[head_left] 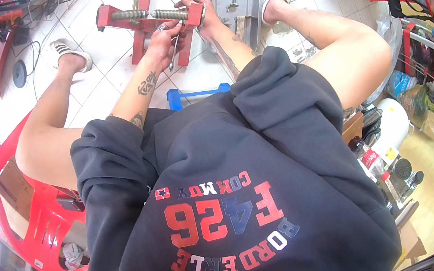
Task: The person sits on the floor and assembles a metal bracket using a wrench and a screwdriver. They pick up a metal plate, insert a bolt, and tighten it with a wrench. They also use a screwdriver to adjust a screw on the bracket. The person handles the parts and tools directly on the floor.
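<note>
1. The red metal frame [138, 47] stands on the tiled floor [103, 82] on the far side, between the person's feet, with the grey tray [214, 12] close by on its right.
2. It looks heavy and stiff, likely steel, so it should barely bend and is hardly fragile. Bare metal may be slippery if oiled; whether it is cannot be told.
3. Two ribbed metal coils, a left coil [127, 15] and a right coil [171, 14], lie end to end along it with a small gap between; fingers are best kept out of that gap.
4. The red end block [195, 16] on the right offers the surest hold, being flat-sided and solid; the coils' ridges look rougher to grip.
5. The left hand [161, 45] reaches forward from the near side, its forearm slanting up to the right. Its fingers are curled together by the block's near edge and seem to pinch a slim metal rod [175, 49] that slopes down toward the person.
6. The right hand [205, 15] comes around the block's right side, forearm slanting forward and left, wrist near the tray's left edge. Some fingers reach past the block's far side; the block hides part of them, so how tightly they close cannot be told.
</note>
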The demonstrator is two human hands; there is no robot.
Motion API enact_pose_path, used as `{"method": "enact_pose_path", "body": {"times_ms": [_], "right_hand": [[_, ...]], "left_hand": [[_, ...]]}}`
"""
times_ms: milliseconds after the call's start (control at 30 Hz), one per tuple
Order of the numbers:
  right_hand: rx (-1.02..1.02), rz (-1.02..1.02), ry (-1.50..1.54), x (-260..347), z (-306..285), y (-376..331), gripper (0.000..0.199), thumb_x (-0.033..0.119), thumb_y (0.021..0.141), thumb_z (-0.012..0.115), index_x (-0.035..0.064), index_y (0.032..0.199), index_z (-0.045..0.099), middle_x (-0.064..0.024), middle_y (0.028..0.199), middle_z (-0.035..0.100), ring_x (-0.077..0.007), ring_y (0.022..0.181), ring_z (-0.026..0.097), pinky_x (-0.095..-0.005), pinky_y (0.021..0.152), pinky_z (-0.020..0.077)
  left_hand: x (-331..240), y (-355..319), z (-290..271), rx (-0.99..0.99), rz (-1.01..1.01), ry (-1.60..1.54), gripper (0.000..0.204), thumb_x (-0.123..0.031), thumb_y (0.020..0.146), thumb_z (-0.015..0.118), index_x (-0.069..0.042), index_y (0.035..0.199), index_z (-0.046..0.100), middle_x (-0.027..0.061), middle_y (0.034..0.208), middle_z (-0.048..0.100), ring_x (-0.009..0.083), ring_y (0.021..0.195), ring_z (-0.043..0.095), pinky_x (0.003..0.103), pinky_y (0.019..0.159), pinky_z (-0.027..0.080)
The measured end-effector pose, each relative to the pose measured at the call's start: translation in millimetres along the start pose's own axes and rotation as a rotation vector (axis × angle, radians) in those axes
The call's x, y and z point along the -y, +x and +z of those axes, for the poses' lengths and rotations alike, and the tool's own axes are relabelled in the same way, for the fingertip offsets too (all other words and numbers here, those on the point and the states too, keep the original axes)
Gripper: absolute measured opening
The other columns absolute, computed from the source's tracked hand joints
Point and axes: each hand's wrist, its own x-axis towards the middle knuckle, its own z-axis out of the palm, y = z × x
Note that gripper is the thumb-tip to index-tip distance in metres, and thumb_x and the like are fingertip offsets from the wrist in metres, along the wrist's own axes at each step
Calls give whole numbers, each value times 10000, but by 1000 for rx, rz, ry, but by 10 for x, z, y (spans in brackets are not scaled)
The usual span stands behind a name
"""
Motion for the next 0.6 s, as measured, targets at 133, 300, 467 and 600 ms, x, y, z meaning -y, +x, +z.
{"method": "enact_pose_path", "body": {"times_ms": [133,300,467,600], "right_hand": [[-12,7,5,37,16,2,448,253,979,654,93,1386,558,-136,1015,675,-205,857,684,-350,705,570],[-7,-22,18,-42,-71,54,455,257,980,654,91,1390,548,-143,1019,665,-224,875,689,-358,721,571],[-8,-24,16,-54,-39,61,456,255,983,647,82,1391,540,-145,1017,664,-235,875,690,-358,736,571],[-19,-9,44,-27,-18,31,447,251,982,646,87,1385,548,-140,1014,678,-219,876,686,-359,726,573]], "left_hand": [[52,164,-131,92,2,-21,220,-163,1002,579,-99,1211,609,10,976,649,127,871,609,305,769,525],[-133,52,12,37,-26,142,210,-190,996,612,-85,1176,636,22,1034,677,121,911,630,279,791,526],[-145,162,-79,44,28,280,191,-198,967,672,-87,1121,687,11,1033,701,104,864,643,278,795,526],[-197,126,-74,2,-37,401,262,-186,940,702,-86,1181,674,31,1079,693,111,914,639,288,812,509]]}}
